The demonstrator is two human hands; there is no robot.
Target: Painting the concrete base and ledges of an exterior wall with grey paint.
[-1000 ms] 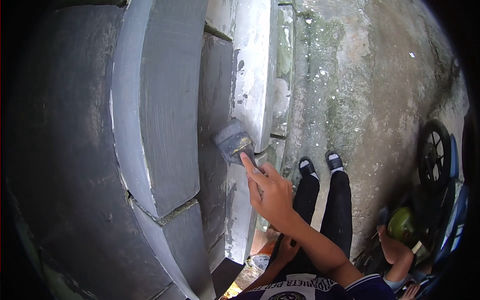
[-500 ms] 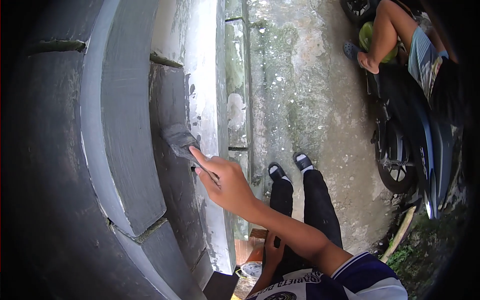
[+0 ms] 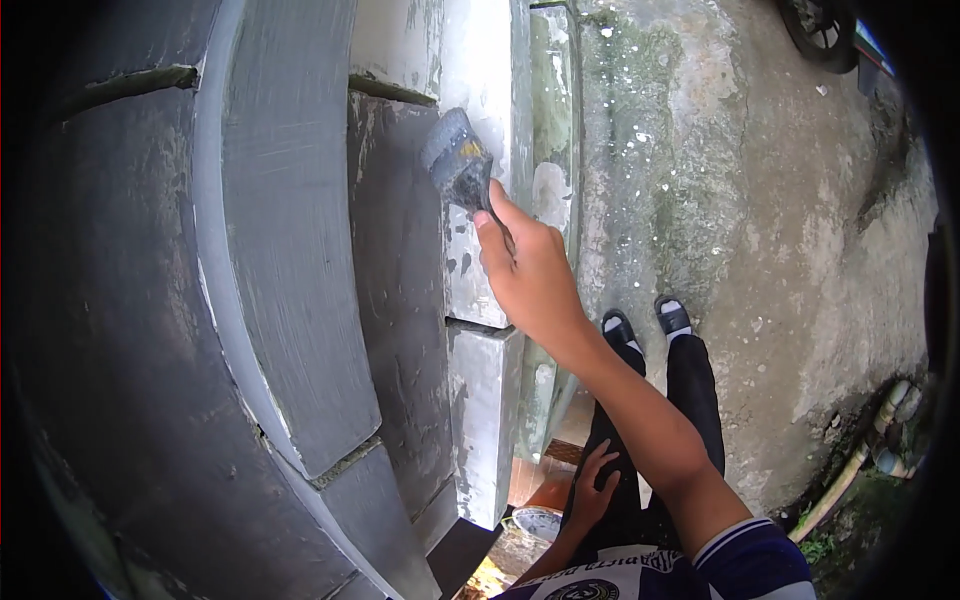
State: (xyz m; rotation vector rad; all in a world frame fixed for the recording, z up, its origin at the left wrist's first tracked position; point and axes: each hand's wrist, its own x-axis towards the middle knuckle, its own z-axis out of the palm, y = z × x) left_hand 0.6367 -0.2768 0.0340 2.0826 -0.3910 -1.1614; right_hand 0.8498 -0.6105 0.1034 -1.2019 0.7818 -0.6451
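My right hand (image 3: 535,270) is closed around the handle of a wide flat paintbrush (image 3: 466,160) coated in grey. The bristles lie against the grey wall panel (image 3: 395,220), right by the border with a patchy white ledge (image 3: 485,60). Lower down, my left hand (image 3: 593,485) rests on my dark trousers with its fingers apart and nothing in them. Near that hand stands a small orange container (image 3: 548,492), beside a round pale one (image 3: 538,522) whose contents I cannot make out.
Grey-painted blocks (image 3: 290,220) with gaps between them rise on the left. A stained concrete floor (image 3: 790,250) runs along the right, under my sandalled feet (image 3: 645,322). One wheel (image 3: 822,35) shows at the far right; poles (image 3: 850,475) lie at the lower right.
My right hand has moved the brush farther along and toward the white ledge. The view has shifted, so the person and most of the motorcycle are out of sight. My left hand's fingers now show spread.
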